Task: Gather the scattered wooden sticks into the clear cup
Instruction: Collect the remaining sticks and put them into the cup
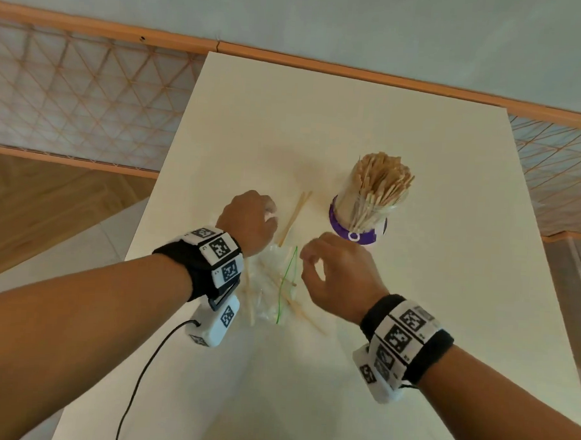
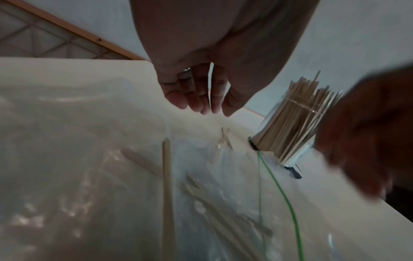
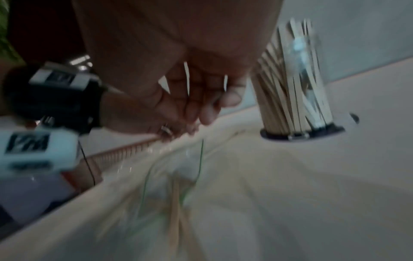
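Note:
A clear cup (image 1: 371, 197) packed with wooden sticks stands upright on a purple-rimmed base, right of the table's centre. Two loose sticks (image 1: 294, 216) lie just left of it. Several more sticks (image 1: 296, 309) lie on and in a crumpled clear plastic bag (image 1: 269, 279) with a green zip line. My left hand (image 1: 269, 215) hovers over the bag's far left; in the left wrist view its fingers (image 2: 201, 100) hang relaxed and hold nothing. My right hand (image 1: 305, 264) is above the bag's right side, fingers loosely curled, nothing visible in them. The right wrist view is blurred.
The white table (image 1: 411, 327) stands against a pale wall with an orange rail and netting on both sides. A black cable (image 1: 139, 380) hangs from the left wrist unit over the table's left edge. The cup (image 2: 290, 123) stands close to my right hand.

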### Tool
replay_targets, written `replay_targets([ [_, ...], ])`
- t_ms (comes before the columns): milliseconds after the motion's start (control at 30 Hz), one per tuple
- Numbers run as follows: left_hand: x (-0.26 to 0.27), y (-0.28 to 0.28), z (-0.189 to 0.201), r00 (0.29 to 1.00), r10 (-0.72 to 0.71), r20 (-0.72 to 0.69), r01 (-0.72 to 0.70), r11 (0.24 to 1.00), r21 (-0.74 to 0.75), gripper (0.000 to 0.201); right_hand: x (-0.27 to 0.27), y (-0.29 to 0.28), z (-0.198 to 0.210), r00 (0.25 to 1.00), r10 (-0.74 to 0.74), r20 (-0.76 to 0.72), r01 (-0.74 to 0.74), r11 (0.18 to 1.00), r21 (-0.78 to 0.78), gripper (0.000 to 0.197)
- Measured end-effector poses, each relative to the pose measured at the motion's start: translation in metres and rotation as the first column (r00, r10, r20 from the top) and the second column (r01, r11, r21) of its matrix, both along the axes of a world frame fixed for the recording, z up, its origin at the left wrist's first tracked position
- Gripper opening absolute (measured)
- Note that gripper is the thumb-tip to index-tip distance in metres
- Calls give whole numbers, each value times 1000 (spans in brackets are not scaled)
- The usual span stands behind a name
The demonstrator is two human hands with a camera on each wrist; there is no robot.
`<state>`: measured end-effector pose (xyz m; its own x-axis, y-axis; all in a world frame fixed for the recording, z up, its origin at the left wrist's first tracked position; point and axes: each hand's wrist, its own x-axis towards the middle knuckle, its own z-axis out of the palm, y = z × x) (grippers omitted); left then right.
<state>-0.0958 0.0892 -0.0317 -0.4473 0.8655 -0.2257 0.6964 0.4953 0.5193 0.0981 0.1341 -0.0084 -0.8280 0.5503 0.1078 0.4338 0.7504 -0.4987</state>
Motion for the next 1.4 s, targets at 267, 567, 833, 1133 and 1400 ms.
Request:
replay_targets([
  [267, 31, 19, -10, 999, -43, 8, 44, 988, -148, 35, 0, -37, -51, 932, -9, 361, 69, 985, -155, 44],
  [567, -9, -47, 11, 995, -75, 72, 92, 958, -272, 10, -7, -37, -59, 947, -66, 316, 111, 986, -127, 22],
  [833, 15, -72, -10, 1000, -12, 25, 22, 909, -415, 30, -29, -41, -49, 894, 9, 448, 77, 982, -173, 16],
  [1133, 31, -60, -7, 989, 136, -59, -148, 870, -470, 28, -48, -46, -30, 766, 120, 632, -10, 985, -174, 32],
  [1400, 8, -62, 10, 985, 137, 104, -67, 864, -499, 7, -26, -40, -20, 716, 151, 682, -81, 988, -134, 27],
])
